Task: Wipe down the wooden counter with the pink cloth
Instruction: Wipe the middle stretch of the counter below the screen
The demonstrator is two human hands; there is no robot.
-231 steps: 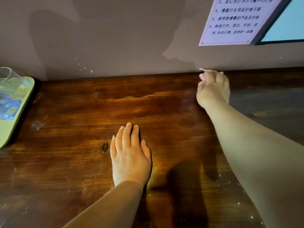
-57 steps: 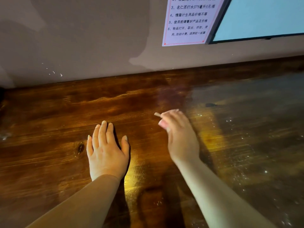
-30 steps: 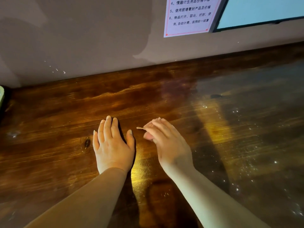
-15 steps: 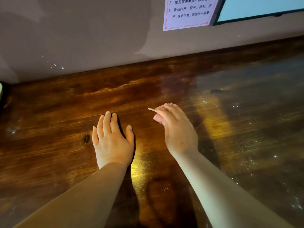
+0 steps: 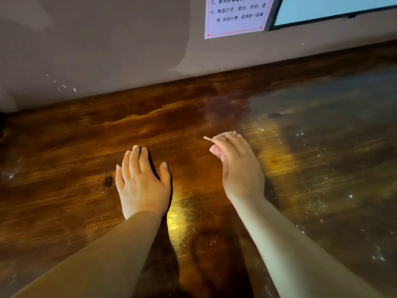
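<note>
Here the left hand (image 5: 142,186) lies flat, fingers straight, mid-worktop (image 5: 64,211); the right hand (image 5: 238,168) beside it pinches a thin sliver (image 5: 208,138), perhaps a cloth edge.

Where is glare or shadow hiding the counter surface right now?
Head view: a bright yellow glare patch on the wooden counter sits between the left hand and right hand; forearm shadows darken the near wood; the right side shows a pale sheen with glinting specks.
</note>
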